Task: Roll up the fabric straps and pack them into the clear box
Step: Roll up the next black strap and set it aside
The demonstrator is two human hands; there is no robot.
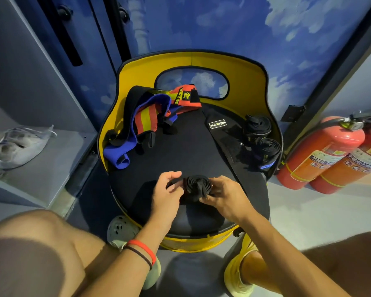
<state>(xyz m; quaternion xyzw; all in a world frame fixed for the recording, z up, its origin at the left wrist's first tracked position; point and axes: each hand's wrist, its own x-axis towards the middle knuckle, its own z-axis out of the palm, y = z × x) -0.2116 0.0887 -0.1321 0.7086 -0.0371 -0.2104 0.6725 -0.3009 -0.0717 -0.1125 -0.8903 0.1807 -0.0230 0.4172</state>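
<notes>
A half-rolled black strap (197, 185) sits at the front of the black chair seat (180, 151). My right hand (225, 196) pinches the roll from the right side. My left hand (166, 189) touches its left side with loosely bent fingers. The strap's loose tail (225, 136), bearing a small label, runs back and to the right across the seat. Two rolled black straps (262, 136) lie at the seat's right edge. A tangle of blue, black, red and yellow straps (146, 116) lies at the back left. No clear box is in view.
The chair has a yellow backrest (191, 61) curving round the seat. Two red fire extinguishers (330, 151) lie on the floor to the right. A plastic bag holding pale shoes (17, 144) sits on a grey ledge at left. My bare knees frame the bottom corners.
</notes>
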